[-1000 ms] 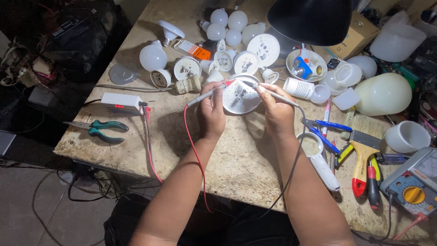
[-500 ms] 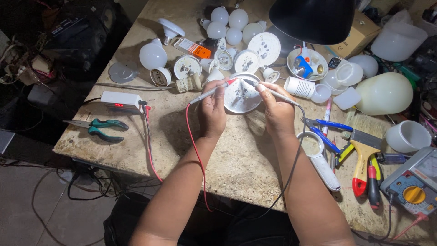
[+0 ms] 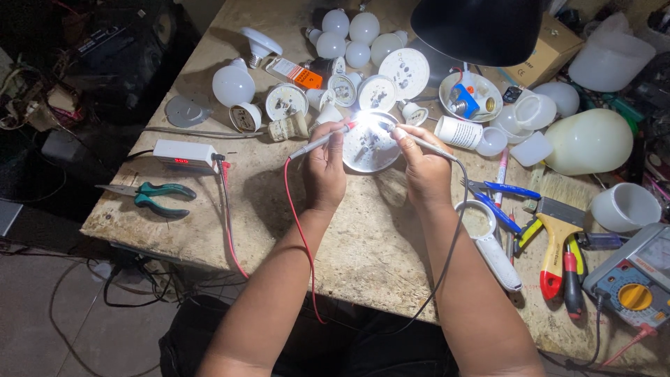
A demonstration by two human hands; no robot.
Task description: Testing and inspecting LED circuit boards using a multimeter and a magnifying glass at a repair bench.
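Nearest the camera, both forearms reach up over the worn wooden counter [image 3: 363, 244]. The left hand [image 3: 326, 167] is closed around a grey test probe [image 3: 317, 142] with a red lead [image 3: 300, 237] that trails back toward the body. The right hand [image 3: 426, 171] grips a second probe [image 3: 419, 142], whose dark lead [image 3: 457, 237] runs down along the forearm. Both probe tips meet on a round LED board [image 3: 368, 143] lying flat on the counter between the hands, and one spot on it glows bright white near the tips.

To the left lie green-handled pliers [image 3: 150, 195] and a small white power unit [image 3: 185, 153] with a red display. To the right sit a putty knife [image 3: 555, 234] with a yellow and red handle, blue-handled cutters [image 3: 499, 195] and a multimeter [image 3: 631, 279] with a yellow dial at the counter's edge.

Farther back, loose white bulb domes [image 3: 349, 35], open bulb bases [image 3: 286, 101] and another LED disc [image 3: 403, 73] crowd the counter. A black lamp shade [image 3: 478, 28] hangs over the far side.
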